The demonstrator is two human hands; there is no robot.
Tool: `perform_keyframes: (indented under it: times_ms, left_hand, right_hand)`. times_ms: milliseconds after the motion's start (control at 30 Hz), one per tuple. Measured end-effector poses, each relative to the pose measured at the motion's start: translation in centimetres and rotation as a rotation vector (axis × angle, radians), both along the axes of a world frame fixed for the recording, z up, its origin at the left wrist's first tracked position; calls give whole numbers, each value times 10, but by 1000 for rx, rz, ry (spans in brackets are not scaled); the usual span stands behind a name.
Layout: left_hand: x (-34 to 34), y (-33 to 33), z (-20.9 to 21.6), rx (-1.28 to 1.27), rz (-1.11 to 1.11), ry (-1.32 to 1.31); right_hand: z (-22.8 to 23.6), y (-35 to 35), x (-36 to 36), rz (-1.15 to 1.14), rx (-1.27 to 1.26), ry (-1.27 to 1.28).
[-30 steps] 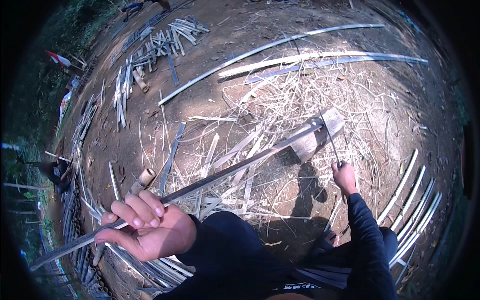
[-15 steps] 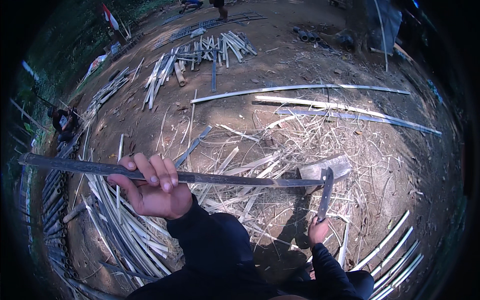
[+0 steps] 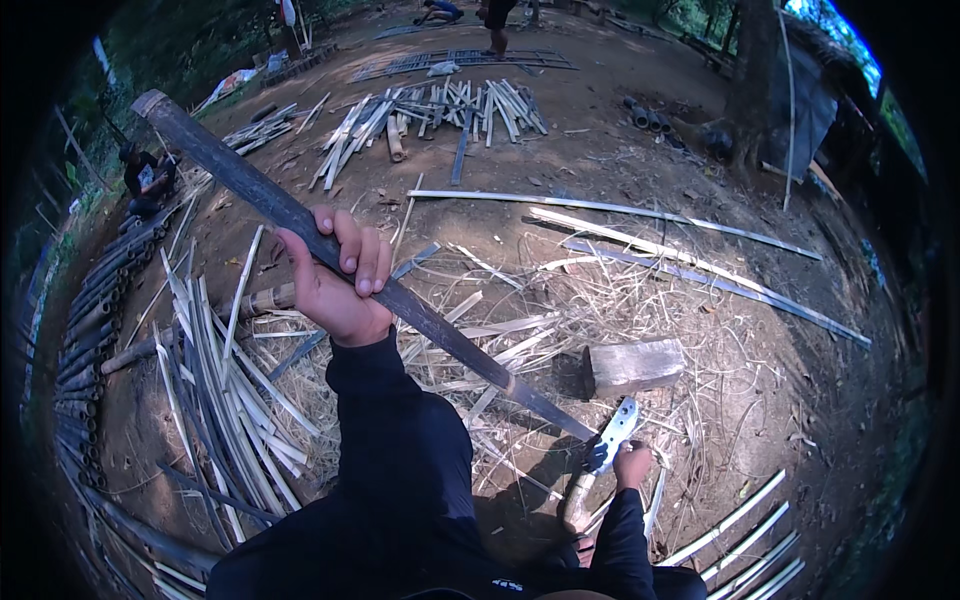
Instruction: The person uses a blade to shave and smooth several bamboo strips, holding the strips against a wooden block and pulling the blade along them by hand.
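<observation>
One strip (image 3: 445, 338), dark and long with a pale ring, slants before the body, the left hand's (image 3: 338, 304) fingers clamped around it. The right hand (image 3: 632, 465), fingers closed on one knife (image 3: 615, 430), sits by its lower end. One block (image 3: 635, 367) lies just beyond; brown ground (image 3: 600, 165) stretches past three long strips (image 3: 620, 236).

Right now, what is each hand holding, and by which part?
Left hand: long dark bamboo strip, gripped partway along its length. Right hand: flat silver metal-bladed knife, apparently by its handle, mostly hidden.

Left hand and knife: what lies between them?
In the head view, the dark strip runs from the left hand toward the knife, above pale scraps.
</observation>
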State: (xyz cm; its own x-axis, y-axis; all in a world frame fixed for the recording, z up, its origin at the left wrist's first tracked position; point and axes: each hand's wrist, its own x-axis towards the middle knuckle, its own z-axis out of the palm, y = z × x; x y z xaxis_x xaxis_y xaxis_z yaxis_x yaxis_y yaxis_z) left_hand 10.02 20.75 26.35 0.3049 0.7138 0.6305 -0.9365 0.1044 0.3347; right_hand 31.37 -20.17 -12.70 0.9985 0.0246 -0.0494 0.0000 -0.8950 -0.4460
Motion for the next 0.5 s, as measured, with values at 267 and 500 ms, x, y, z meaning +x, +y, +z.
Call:
perform_keyframes:
  times_ms: [267,500]
  left_hand:
    - [0,38,-27,-25,-165,-11]
    - [51,79,-96,-166,467,1022]
  right_hand:
    - [214,119,-84,961,528,616]
    - [227,128,-91,746,1004,815]
